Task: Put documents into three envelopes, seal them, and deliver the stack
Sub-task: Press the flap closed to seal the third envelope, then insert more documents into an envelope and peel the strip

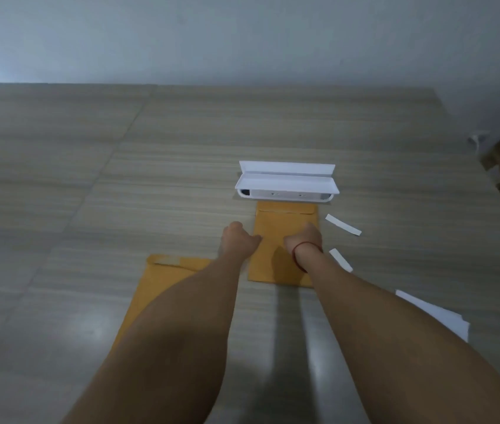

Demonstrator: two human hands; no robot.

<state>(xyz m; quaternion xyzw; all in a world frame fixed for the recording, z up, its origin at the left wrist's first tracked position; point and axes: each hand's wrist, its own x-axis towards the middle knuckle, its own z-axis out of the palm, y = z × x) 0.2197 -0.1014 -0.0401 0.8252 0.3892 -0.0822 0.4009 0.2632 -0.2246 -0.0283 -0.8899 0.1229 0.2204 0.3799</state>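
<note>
Envelope (285, 220) lies just ahead, long axis near-to-far, flap end far, by white box (287, 186). My left hand (238, 240) at its left edge, my right hand (303, 238) over its right half. Fingers seem curled, but hidden: can't tell any grip. Second envelope (172, 273) near left, closer to left arm.

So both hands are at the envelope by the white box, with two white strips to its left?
No: the head view shows the two white strips right of the envelope. The left hand and right hand are at it, by the white box.
</note>
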